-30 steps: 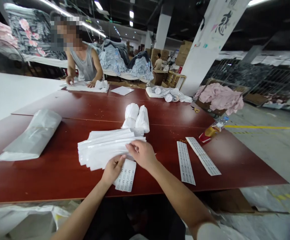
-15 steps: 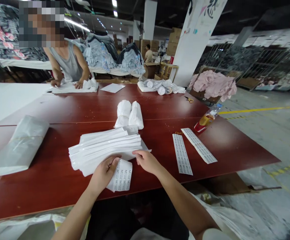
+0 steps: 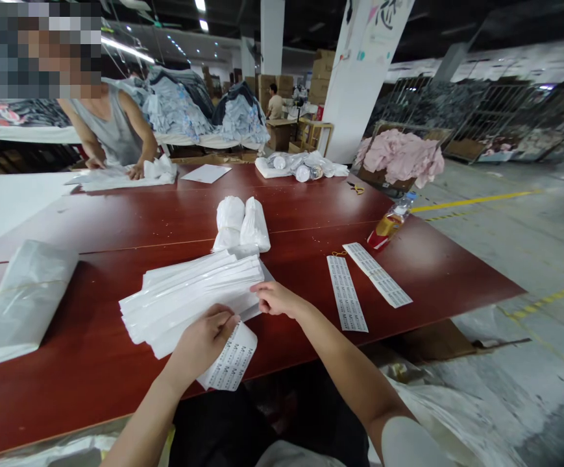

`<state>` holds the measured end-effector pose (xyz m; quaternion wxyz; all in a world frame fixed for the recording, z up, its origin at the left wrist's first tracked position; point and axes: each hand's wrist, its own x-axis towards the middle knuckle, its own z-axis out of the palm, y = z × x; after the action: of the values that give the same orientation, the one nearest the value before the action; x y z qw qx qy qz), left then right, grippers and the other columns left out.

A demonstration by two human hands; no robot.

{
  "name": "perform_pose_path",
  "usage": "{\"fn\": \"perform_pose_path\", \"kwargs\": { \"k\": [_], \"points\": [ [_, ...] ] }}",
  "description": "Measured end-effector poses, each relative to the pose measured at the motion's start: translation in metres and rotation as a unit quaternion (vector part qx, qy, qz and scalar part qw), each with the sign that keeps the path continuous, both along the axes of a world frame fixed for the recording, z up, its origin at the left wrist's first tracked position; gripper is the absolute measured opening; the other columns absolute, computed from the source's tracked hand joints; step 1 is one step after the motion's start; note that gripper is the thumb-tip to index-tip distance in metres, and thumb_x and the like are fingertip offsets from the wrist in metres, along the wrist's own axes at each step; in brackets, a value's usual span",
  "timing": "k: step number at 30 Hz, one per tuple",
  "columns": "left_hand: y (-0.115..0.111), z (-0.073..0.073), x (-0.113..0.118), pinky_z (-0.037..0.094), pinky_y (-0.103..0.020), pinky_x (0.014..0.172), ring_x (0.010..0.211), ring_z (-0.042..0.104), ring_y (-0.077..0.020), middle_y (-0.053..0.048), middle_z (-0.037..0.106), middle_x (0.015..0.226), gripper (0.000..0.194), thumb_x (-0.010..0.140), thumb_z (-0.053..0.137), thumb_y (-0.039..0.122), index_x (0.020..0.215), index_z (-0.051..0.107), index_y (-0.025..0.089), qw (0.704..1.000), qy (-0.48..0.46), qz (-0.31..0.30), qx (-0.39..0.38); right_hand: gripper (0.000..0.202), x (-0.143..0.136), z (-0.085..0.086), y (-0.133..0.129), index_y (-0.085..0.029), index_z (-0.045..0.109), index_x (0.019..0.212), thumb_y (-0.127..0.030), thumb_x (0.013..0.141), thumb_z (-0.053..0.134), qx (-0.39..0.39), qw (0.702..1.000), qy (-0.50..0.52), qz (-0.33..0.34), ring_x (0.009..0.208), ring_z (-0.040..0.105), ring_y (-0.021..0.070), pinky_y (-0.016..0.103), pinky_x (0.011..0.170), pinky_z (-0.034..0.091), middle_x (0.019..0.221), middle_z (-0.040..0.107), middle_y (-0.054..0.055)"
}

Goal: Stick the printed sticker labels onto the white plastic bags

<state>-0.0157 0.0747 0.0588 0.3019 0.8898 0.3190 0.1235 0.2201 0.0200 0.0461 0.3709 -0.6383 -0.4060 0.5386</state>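
Observation:
My left hand (image 3: 208,340) is closed on a label sheet (image 3: 233,357), a white strip printed with rows of black "M" text that curls down over the table's front edge. Beneath and beyond it lies a fanned stack of white plastic bags (image 3: 189,288). With its index finger stretched out, my right hand (image 3: 276,298) touches the right end of the top bags; its other fingers are curled, and no held object shows in it. Two more label strips, a nearer one (image 3: 347,295) and a farther one (image 3: 378,275), lie flat to the right.
Two white rolled bundles (image 3: 241,222) stand behind the stack. A folded clear plastic bundle (image 3: 31,295) lies left. To the right are a drink bottle (image 3: 389,224) and yellow-handled scissors (image 3: 356,188). Across the red table (image 3: 306,214), a co-worker (image 3: 111,130) handles white material.
The view has shifted, so the table's contents appear farther left. The label sheet in my left hand has tilted. My right index finger stays on the bags' right end.

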Motion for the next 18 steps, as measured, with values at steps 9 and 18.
{"fn": "perform_pose_path", "kwargs": {
  "k": [9, 18],
  "points": [
    [0.009, -0.037, 0.017, 0.047, -0.028, 0.059, 0.062, 0.058, -0.0181, -0.001, 0.062, 0.067, 0.051, 0.100, 0.044, 0.057, 0.067, 0.057, 0.021, 0.987, -0.106, -0.024, -0.118, 0.030, -0.005, 0.001, -0.017, -0.020, 0.066, 0.122, -0.031, 0.095, 0.057, 0.095, 0.992, -0.051, -0.059, 0.103, 0.070, 0.0178, 0.025, 0.076, 0.054, 0.121, 0.072, 0.008],
    [0.003, -0.060, 0.018, 0.043, -0.028, 0.060, 0.060, 0.056, -0.0181, 0.001, 0.058, 0.059, 0.053, 0.102, 0.043, 0.056, 0.064, 0.056, 0.021, 0.987, -0.139, 0.078, -0.027, 0.012, -0.065, -0.026, -0.038, -0.026, 0.076, 0.098, -0.030, 0.093, 0.066, 0.227, 0.937, -0.260, -0.059, 0.098, 0.069, 0.0193, 0.032, 0.090, 0.051, 0.101, 0.076, 0.001]
  ]
}}
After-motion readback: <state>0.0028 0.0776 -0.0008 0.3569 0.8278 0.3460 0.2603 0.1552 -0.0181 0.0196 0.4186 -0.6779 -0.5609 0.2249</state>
